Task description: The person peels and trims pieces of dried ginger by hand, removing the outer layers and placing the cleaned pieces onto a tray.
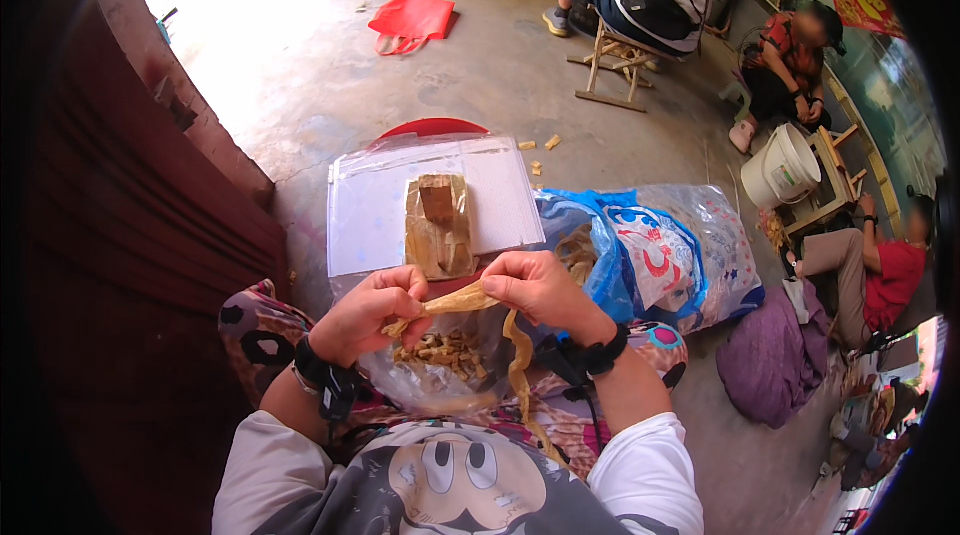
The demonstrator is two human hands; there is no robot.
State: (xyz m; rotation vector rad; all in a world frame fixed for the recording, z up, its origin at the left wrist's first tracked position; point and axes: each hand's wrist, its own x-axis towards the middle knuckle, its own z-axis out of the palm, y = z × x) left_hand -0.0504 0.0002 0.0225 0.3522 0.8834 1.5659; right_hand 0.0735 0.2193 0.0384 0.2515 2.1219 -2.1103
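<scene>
A yellowish fibrous strip (pixel 459 301) is stretched between my hands in front of my chest. My left hand (pixel 375 310) pinches its narrow, twisted end. At the wider end, my right hand (pixel 536 287) grips the strip between thumb and fingers, and a long wavy tail (pixel 519 370) hangs from there to my lap. Below my hands, a clear plastic bag (pixel 382 366) on my lap holds many small yellow-brown pieces (pixel 442 356). Just beyond my hands, a wooden block (pixel 437 203) rests on a brown, plastic-wrapped slab (pixel 439 250), which lies over white sheets in a clear sleeve (pixel 367 212).
At right are a blue plastic bag (pixel 607 265) with fibrous material, a purple cloth bundle (pixel 776 358) and a white bucket (pixel 781 166). A red bag (pixel 412 17) lies on the floor ahead. Several people sit farther off. A dark red curtain-like surface (pixel 150 257) borders the left.
</scene>
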